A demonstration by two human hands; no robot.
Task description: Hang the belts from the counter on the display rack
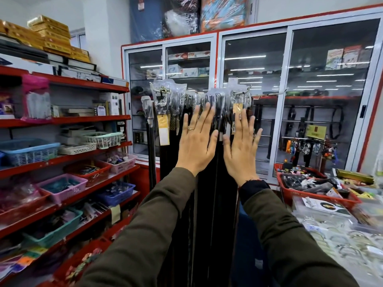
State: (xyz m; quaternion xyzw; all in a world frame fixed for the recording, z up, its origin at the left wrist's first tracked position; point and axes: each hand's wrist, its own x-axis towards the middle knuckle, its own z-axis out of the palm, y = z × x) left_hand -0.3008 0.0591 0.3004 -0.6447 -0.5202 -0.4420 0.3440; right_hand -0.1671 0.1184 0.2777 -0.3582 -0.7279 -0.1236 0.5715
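Several dark belts [165, 162] hang in a dense row from the display rack [241, 92], their buckles wrapped in clear plastic, some with yellow and white tags. My left hand [195, 145] is raised flat in front of the belts, fingers spread, a ring on one finger, holding nothing. My right hand [241, 150] is raised the same way just to its right, fingers apart and empty. Both palms face the belts; whether they touch them I cannot tell. The counter [331, 230] lies at the right, covered in small goods.
Red shelves [68, 158] with plastic baskets fill the left side. A glass-door cabinet [290, 90] stands behind the rack. A red basket [306, 193] of goods and a keychain stand [306, 148] sit on the counter at right.
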